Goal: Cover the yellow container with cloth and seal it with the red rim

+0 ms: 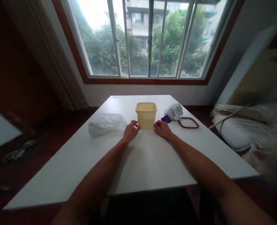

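Note:
A small pale-yellow plastic bin [146, 117] stands upright on the white table, its open top facing up. My left hand [131, 129] has its fingers curled against the bin's lower left side. On the opposite side, my right hand [162, 128] grips low near the base with bent fingers. A crumpled clear plastic bag [106, 125] lies just left of my left hand. Beyond my right hand are a bunched white plastic bag [174, 111], a small purple piece [166, 118] and a dark red squarish ring [188, 126]. The bin's inside is mostly hidden.
The white table [152, 165] stretches to a wall beneath a wide sliding window [150, 40]. A curtain [51, 56] hangs at the left. Off the table's right edge are covered bulky items [236, 128] with a thin stick [229, 116] across them.

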### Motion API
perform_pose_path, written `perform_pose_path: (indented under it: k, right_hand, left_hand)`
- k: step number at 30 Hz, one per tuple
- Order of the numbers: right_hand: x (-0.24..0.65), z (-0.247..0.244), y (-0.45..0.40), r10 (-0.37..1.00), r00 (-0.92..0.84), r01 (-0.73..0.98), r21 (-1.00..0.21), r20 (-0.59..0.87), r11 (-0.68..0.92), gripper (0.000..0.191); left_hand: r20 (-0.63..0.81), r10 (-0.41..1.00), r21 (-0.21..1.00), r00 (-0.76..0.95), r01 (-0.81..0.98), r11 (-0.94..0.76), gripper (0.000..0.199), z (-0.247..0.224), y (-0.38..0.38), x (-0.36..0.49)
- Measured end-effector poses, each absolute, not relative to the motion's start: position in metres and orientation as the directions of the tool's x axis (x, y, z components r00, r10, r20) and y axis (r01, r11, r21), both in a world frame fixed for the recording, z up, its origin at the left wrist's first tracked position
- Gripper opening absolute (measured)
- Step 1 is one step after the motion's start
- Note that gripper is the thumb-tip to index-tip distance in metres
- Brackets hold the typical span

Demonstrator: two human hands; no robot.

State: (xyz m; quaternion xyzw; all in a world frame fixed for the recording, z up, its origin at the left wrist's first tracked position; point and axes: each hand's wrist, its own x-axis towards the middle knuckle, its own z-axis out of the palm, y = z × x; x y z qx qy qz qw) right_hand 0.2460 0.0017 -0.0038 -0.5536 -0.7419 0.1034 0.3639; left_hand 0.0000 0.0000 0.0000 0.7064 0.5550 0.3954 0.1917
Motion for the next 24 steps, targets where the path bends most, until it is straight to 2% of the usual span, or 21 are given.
perform_pose_path:
  k: [11, 13, 15, 17, 19, 21, 24]
  right_hand:
    - [0.250, 0.009, -0.005, 0.928, -0.110, 0.730, -0.606, 0.355, 0.318, 0.016]
    - [0.252, 0.012, -0.005, 0.928, -0.095, 0.740, -0.598, 0.360, 0.308, 0.016]
    - [0.255, 0.017, -0.006, 0.923, -0.057, 0.756, -0.587, 0.381, 0.290, 0.015]
    - [0.258, 0.023, -0.009, 0.903, -0.044, 0.765, -0.567, 0.428, 0.306, 0.015]
    - [0.259, 0.028, -0.013, 0.879, -0.109, 0.746, -0.546, 0.465, 0.381, 0.017]
    - [0.256, 0.029, -0.018, 0.856, -0.227, 0.695, -0.539, 0.465, 0.477, 0.018]
    - [0.245, 0.024, -0.025, 0.833, -0.350, 0.595, -0.586, 0.428, 0.551, 0.018]
  left_hand:
    - [0.358, 0.922, 0.679, 0.148, 0.637, -0.366, 0.037, 0.003, -0.005, 0.002]
    - [0.382, 0.908, 0.587, 0.172, 0.714, -0.382, 0.034, 0.014, -0.008, -0.003]
    - [0.422, 0.886, 0.413, 0.190, 0.830, -0.375, 0.031, 0.029, -0.011, -0.013]
    - [0.417, 0.895, 0.229, 0.158, 0.935, -0.272, 0.034, 0.043, -0.013, -0.028]
    - [0.311, 0.948, 0.137, 0.062, 0.985, -0.109, 0.052, 0.051, -0.014, -0.046]
    - [0.136, 0.990, 0.115, -0.034, 0.993, 0.018, 0.069, 0.053, -0.013, -0.062]
    - [-0.022, 0.998, 0.128, -0.065, 0.989, 0.067, 0.072, 0.048, -0.011, -0.076]
